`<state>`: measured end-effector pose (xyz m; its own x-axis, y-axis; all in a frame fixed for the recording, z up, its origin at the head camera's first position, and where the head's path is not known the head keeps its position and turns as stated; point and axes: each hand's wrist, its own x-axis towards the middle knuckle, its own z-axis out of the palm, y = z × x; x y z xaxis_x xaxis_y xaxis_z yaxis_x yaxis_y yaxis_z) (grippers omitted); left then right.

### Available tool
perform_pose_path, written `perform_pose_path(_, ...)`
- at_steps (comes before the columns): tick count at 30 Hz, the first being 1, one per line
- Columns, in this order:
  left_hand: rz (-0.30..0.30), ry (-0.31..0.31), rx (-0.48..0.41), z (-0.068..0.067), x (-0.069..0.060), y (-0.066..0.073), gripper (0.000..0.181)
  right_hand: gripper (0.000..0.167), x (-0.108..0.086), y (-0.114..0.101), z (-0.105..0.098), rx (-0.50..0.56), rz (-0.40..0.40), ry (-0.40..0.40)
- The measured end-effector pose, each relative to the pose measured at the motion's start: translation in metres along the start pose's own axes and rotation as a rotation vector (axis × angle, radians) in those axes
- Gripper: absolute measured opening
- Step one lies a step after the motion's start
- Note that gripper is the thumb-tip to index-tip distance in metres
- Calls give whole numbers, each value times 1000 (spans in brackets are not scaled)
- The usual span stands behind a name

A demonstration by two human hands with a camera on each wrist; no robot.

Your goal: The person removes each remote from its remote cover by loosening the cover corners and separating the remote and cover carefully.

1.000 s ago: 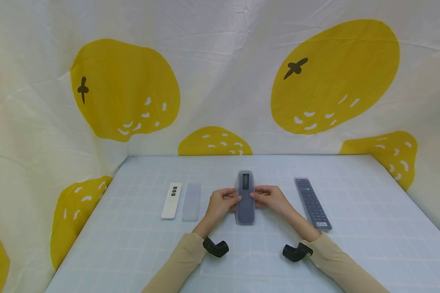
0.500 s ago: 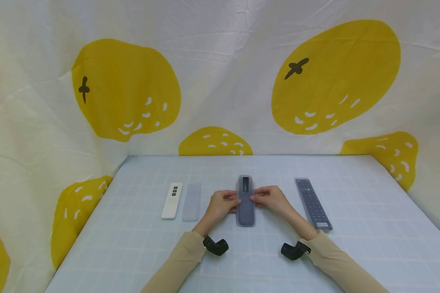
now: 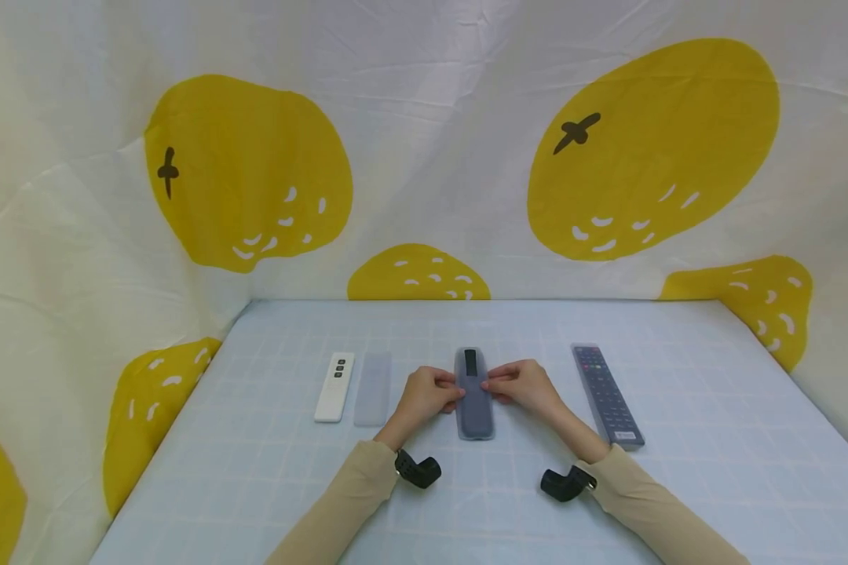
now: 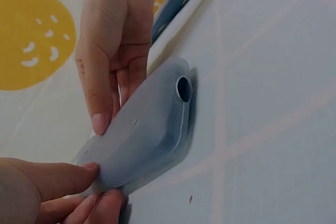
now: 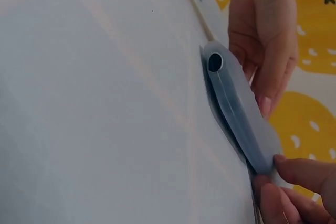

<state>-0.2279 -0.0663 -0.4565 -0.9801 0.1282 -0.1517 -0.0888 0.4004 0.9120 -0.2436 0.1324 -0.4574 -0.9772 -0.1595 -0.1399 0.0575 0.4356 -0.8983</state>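
In the head view a dark grey-blue remote control in a translucent cover stands out between both hands, with a black rectangular window near its far end. My left hand pinches its left edge between thumb and fingers. On the opposite edge my right hand pinches it in the same way. The left wrist view shows the cover with a round dark hole at its near end. Seen from the right wrist, the covered remote is close to the cloth. Its underside is hidden.
To the left lie a white remote with several dark buttons and an empty-looking translucent sleeve. A long dark remote with many buttons, apparently in a clear cover, lies at the right. A patterned curtain rises behind the table.
The covered remote's far end has come lower and nearer to me, and its near end has shifted slightly toward me. Both hands keep their pinch. The head view has shifted slightly.
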Motion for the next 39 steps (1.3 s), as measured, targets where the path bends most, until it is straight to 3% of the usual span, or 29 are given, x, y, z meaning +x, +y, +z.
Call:
perform_pose_path(9, 5, 37, 26, -4, 5, -1, 29, 33, 0, -7, -8, -41, 36, -102)
perform_pose_path(21, 32, 206, 24, -7, 21, 10, 26, 40, 17, -16, -12, -84, -6, -95)
perform_pose_path(27, 24, 210, 37, -4, 30, 15, 29, 40, 29, -23, -12, -125, -3, -62)
perform_pose_path(34, 48, 254, 141, 1, 42, 18, 32, 43, 41, -25, -11, -100, 28, -56)
perform_pose_path(39, 8, 242, 174, 1, 48, 17, 33, 43, 46, -23, -12, -62, 51, -75)
